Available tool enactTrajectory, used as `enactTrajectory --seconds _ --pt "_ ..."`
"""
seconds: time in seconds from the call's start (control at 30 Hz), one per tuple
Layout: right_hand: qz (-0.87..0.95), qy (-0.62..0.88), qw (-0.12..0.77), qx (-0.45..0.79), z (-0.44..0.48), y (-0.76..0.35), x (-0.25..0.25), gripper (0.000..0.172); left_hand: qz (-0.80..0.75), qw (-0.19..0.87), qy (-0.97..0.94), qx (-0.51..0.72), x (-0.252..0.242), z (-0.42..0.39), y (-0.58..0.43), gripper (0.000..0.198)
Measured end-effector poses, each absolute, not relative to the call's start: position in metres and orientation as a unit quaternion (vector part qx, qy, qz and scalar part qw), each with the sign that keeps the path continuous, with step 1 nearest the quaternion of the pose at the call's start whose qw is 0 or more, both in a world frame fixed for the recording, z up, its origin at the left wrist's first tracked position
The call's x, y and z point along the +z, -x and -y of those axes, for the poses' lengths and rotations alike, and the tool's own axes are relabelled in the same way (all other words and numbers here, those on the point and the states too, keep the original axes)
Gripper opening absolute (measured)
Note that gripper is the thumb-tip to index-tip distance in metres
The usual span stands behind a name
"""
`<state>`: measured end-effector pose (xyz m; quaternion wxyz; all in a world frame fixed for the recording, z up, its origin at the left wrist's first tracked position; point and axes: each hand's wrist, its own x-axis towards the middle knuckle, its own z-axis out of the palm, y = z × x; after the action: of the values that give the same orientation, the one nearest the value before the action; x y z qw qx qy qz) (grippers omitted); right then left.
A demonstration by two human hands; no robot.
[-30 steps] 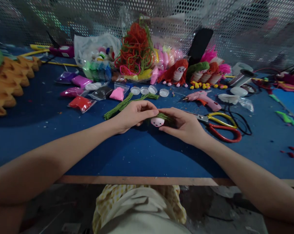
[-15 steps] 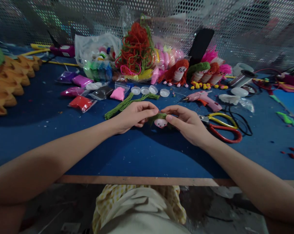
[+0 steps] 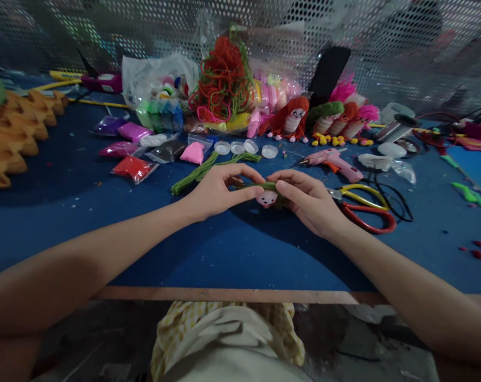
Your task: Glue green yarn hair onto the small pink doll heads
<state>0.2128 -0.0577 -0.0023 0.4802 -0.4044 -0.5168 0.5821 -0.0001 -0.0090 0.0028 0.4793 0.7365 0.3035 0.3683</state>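
Note:
Between my two hands is a small doll with a pale painted face and green yarn hair, held just above the blue table. My left hand pinches the green yarn at the top of the head with thumb and forefinger. From the other side, the thumb and fingers of my right hand are closed on the doll's head and hair. Most of the doll's body is hidden. Behind my left hand lies a bundle of cut green yarn. Close to the right wrist are scissors with one yellow and one red handle.
A pink glue gun lies behind my right hand. Finished yarn dolls stand along the back beside a red and green yarn heap. Bags of coloured clay and an orange egg tray are at left.
My left hand has shifted slightly right, its thumb now over the hair at the top of the head. The doll has moved a little right and up.

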Motion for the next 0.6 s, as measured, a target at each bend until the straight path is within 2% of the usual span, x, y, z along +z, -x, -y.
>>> enactTrajectory --seconds 0.13,0.37,0.6 --pt "0.489 0.404 0.48 0.606 0.0581 -0.2113 0.0001 0.023 -0.3 0.442 -0.748 0.395 0.0007 0.0067 0.0005 0.027" --pt "0.471 0.407 0.49 0.61 0.0582 -0.2109 0.0029 0.026 -0.276 0.436 -0.733 0.445 -0.0052 0.0018 0.0003 0.02" --pt "0.459 0.404 0.501 0.612 0.0571 -0.2104 0.0031 0.025 -0.352 0.427 -0.734 0.394 0.0018 0.0069 0.0014 0.029"
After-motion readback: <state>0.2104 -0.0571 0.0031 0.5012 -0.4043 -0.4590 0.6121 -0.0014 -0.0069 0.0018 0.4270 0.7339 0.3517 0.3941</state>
